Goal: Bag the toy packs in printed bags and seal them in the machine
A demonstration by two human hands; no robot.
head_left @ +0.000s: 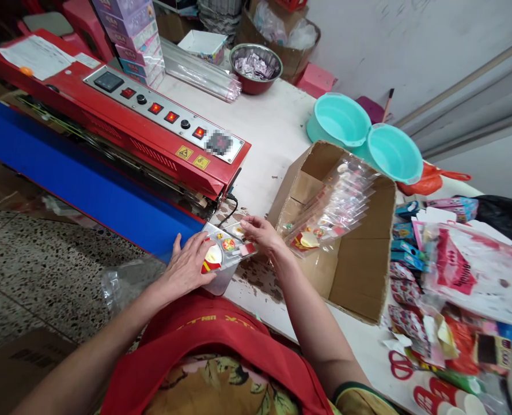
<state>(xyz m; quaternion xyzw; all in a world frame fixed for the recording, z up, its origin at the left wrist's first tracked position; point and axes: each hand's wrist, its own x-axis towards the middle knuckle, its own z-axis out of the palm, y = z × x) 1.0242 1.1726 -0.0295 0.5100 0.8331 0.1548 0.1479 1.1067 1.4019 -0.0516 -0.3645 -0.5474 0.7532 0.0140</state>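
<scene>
A clear plastic packet [228, 244] with small food-shaped pieces inside lies between my two hands, at the end of the blue conveyor belt [109, 178]. My left hand [188, 266] grips its left side, fingers over the top and thumb along the near edge. At the far right corner, my right hand [260, 233] pinches the packet between thumb and fingers. Beneath it is a pale, translucent surface or container [221, 282], mostly covered. Several similar filled packets [331, 202] lean overlapping inside the open cardboard box [361, 276] to the right.
A red sealing machine [152, 132] with lit switches runs along the belt. Behind stand stacked boxes [132, 37], plastic film [199, 72] and a metal bowl [256, 66] of sachets. Turquoise basins [340, 118] sit beyond the box. Red-handled scissors [400, 365] lie among packaged goods at right.
</scene>
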